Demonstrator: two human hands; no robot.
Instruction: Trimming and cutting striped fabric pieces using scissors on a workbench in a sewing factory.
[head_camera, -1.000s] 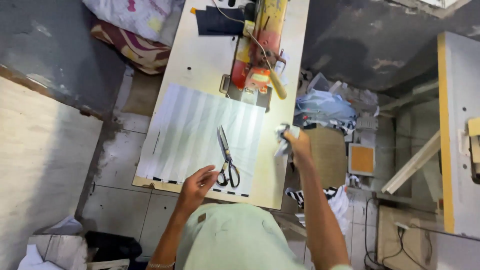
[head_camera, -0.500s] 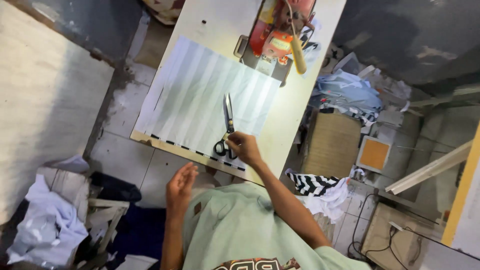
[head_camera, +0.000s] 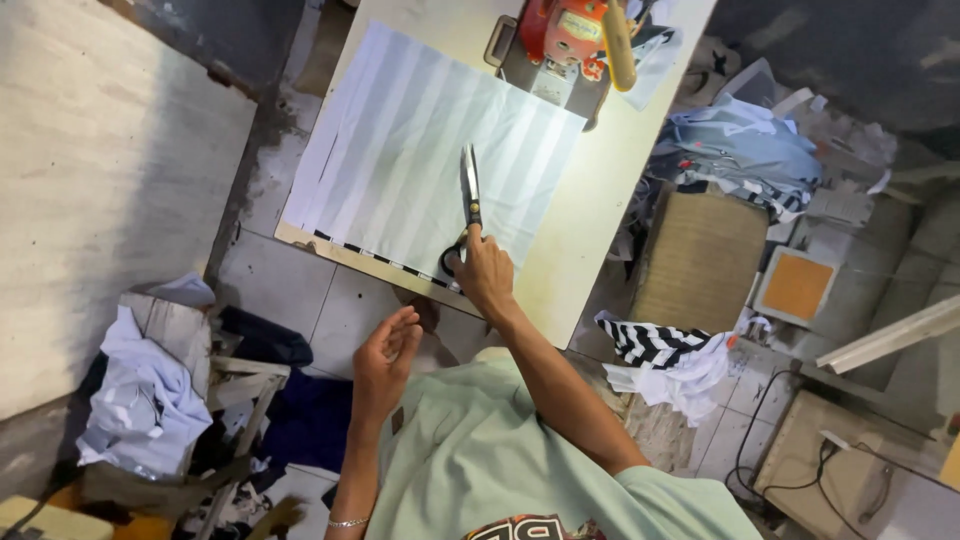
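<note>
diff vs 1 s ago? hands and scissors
The right hand left the table's right edge, where it held a small pale scrap, and went to the scissors; it now grips their handles. The left hand came off the handles and pulled back off the table, empty, raised in front of the body. The scissors, the striped cloth and the sewing machine kept their places on the table.

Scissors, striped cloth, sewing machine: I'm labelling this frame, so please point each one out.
scissors (head_camera: 469, 195), head view, on the closed blades.
striped cloth (head_camera: 400, 160), head view, on its flat middle.
sewing machine (head_camera: 563, 30), head view, on its orange-red body.
right hand (head_camera: 484, 275), head view, on its back, at the scissors' handles.
</note>
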